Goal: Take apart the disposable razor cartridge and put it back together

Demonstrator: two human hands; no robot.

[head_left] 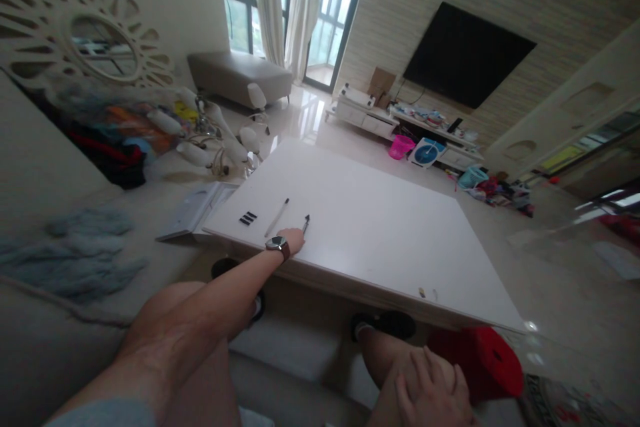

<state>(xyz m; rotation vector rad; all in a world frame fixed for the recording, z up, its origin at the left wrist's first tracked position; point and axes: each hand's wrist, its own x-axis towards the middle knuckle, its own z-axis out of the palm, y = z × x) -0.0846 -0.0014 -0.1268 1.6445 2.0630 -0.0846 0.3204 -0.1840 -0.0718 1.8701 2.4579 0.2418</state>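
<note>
My left hand (293, 240), with a watch (277, 244) on its wrist, is at the near left edge of the white table (370, 220). Its fingers look closed round the lower end of a dark pen (307, 221); the fingertips are mostly hidden. Left of that hand lies a thin whitish pen (278, 215) with a dark end. Three small black bars (247, 218) lie side by side farther left. My right hand (433, 387) rests on my right knee, fingers stretched out, holding nothing.
Two small pieces (423, 293) lie near the table's front right edge. A red stool-like object (480, 360) stands beside my right knee. An open white box (193, 213) touches the table's left side. White lamp shades (195, 153) lie on the floor beyond it.
</note>
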